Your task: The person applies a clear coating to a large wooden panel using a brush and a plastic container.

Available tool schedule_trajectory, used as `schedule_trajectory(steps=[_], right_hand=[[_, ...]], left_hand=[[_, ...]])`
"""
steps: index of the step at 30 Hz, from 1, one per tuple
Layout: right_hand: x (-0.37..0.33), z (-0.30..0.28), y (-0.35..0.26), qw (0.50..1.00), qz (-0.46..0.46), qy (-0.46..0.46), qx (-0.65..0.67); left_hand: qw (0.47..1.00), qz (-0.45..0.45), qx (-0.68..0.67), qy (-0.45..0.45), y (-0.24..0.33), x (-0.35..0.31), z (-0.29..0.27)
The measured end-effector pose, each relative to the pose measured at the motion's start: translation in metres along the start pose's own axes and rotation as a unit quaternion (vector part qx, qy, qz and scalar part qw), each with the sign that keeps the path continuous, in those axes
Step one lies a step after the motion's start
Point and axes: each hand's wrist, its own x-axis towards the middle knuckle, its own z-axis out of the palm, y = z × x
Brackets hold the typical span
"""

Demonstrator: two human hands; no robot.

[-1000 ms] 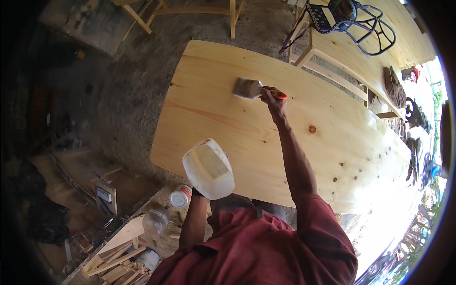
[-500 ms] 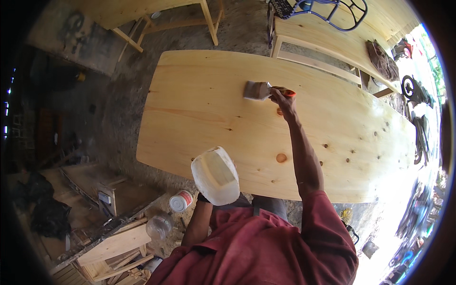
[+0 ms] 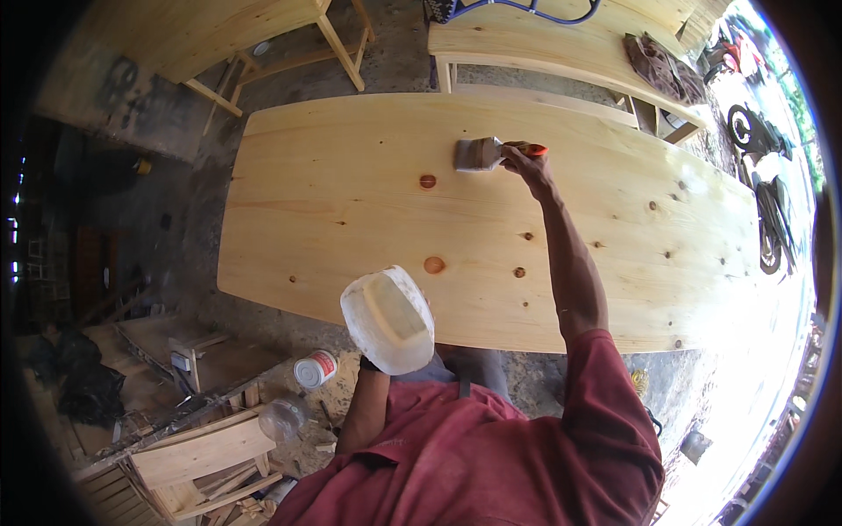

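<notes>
A broad wooden tabletop (image 3: 351, 202), pale with several dark knots, lies in front of me. My right hand (image 3: 527, 163) is closed around the handle of a wide paintbrush (image 3: 476, 155), whose orange handle end pokes out on the right. The bristles point left and rest on the far half of the board. Nearer to me, a whitish cut-open plastic container (image 3: 386, 320) with pale liquid inside is held over the board's front edge. My left forearm (image 3: 367, 405) reaches up under it; the container hides most of that hand's fingers.
A second wooden table (image 3: 544, 44) stands beyond the board, with brown cloth (image 3: 662, 66) on it. Another table (image 3: 202, 39) is at the far left. A paint can (image 3: 315, 369), a clear plastic jug (image 3: 282, 419) and wood scraps lie left of me. Motorcycles (image 3: 763, 175) stand at the right.
My view and body have shifted right along the board, so its knots now appear farther left. The brush has moved rightward over the wood with my right hand. The container is still held.
</notes>
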Motion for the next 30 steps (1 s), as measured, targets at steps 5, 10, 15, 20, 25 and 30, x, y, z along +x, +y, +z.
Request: schedule_trajectory(steps=[5, 10, 15, 20, 25, 30], right_hand=[[-0.007, -0.066, -0.010, 1.000, 0.025, 0.013, -0.012], [-0.022, -0.134, -0.019, 1.000, 0.021, 0.020, -0.012], [-0.033, -0.208, -0.029, 1.000, 0.014, 0.016, -0.018], [-0.049, -0.283, -0.039, 0.999, 0.021, 0.032, -0.026], [-0.057, -0.350, -0.045, 0.997, 0.044, 0.048, -0.033], [-0.068, -0.414, -0.055, 0.997, 0.046, 0.048, -0.027]], left_hand=[[0.993, 0.023, 0.090, 0.079, -0.031, 0.008, -0.015], [0.999, -0.015, 0.051, -0.005, -0.068, 0.029, -0.007], [0.997, -0.070, 0.003, 0.020, -0.119, 0.063, 0.018], [0.998, -0.067, 0.014, 0.009, -0.190, 0.090, 0.026], [0.992, -0.091, 0.072, -0.045, -0.250, 0.110, 0.049], [0.988, -0.114, -0.038, 0.093, -0.299, 0.113, 0.080]])
